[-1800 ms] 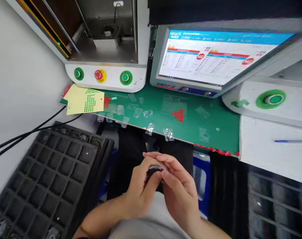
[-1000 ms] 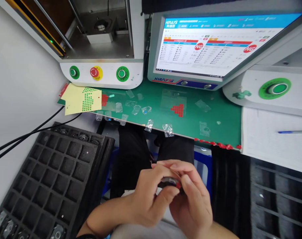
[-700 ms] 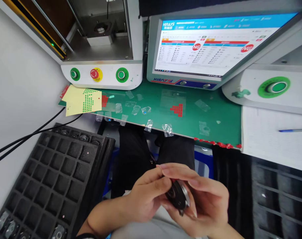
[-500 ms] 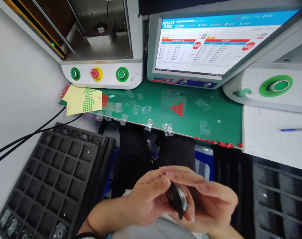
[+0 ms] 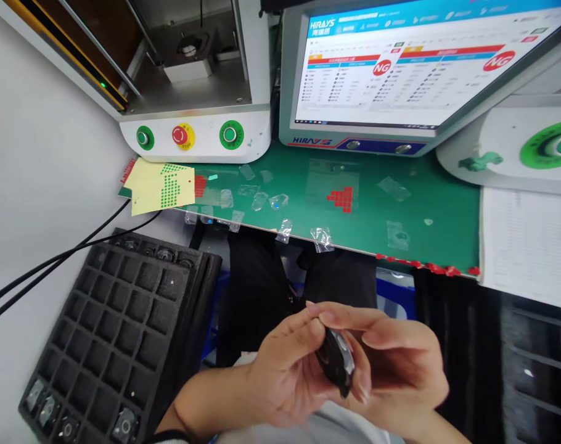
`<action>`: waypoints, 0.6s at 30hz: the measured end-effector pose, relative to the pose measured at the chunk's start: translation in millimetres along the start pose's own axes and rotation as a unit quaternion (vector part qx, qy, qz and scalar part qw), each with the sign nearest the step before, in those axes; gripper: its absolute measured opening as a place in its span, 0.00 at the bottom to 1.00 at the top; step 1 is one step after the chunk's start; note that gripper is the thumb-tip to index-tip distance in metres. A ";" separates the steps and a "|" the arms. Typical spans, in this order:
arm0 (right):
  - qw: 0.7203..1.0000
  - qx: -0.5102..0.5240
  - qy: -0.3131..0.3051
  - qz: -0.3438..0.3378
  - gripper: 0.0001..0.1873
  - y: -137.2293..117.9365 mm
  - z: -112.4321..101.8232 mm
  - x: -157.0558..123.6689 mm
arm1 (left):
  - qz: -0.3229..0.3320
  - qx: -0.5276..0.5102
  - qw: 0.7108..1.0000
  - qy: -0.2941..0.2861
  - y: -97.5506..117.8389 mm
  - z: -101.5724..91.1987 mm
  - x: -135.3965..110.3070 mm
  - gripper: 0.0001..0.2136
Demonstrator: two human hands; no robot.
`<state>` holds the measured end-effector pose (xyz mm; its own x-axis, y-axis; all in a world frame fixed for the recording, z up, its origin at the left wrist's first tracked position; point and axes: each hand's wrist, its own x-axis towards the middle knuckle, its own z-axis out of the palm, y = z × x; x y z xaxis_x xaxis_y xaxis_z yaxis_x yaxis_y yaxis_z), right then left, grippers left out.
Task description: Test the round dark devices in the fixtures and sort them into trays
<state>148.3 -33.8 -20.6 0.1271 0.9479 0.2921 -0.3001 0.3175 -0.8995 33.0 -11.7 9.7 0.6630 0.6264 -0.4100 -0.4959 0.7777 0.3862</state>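
Note:
Low in the head view, my left hand (image 5: 290, 361) is closed round a small black part (image 5: 336, 357), thin and rounded, with a shiny silvery face turned to the right. It is held tilted, seen nearly edge-on. My right hand (image 5: 403, 364) curls in from the other side, its fingertips meeting the left fingertips at the part's upper edge. Anything pinched between those fingertips is too small to make out. Both hands are above my lap, in front of the green bench mat (image 5: 285, 179).
A black compartment tray (image 5: 123, 314) at left carries several wrapped parts. Behind stand a press fixture (image 5: 188, 71) with buttons and a monitor (image 5: 391, 80) showing two NG marks. Clear tape scraps (image 5: 322, 237) stick to the mat. Papers (image 5: 530, 246) lie at right; another dark tray (image 5: 537, 370) sits below.
The part has turned slightly in my fingers, and its silvery face shows narrower. Both hands remain together on it. The head view has shifted, moving the bench slightly.

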 end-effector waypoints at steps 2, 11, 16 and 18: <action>1.000 0.007 0.011 0.004 0.27 0.1 0.9 1.6 | 0.002 0.004 1.000 0.005 -0.3 -0.3 0.3 0.23; 0.999 -0.020 -0.010 -0.027 0.29 11.2 -4.1 7.5 | -0.002 -0.037 0.998 0.041 5.0 -0.9 6.4 0.20; 0.994 -0.083 -0.038 -0.051 0.23 11.4 -17.2 11.4 | -0.027 -0.072 0.997 0.029 6.2 -2.2 20.1 0.18; 0.988 -0.143 -0.017 -0.063 0.21 11.2 -31.4 21.6 | -0.047 -0.081 0.994 0.061 6.6 -7.3 28.6 0.19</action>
<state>177.3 -10.6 -34.5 0.1137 0.9035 0.4133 -0.0033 0.4164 -0.9092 44.6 11.7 -5.6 0.6428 0.5446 -0.5388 -0.5254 0.8252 0.2073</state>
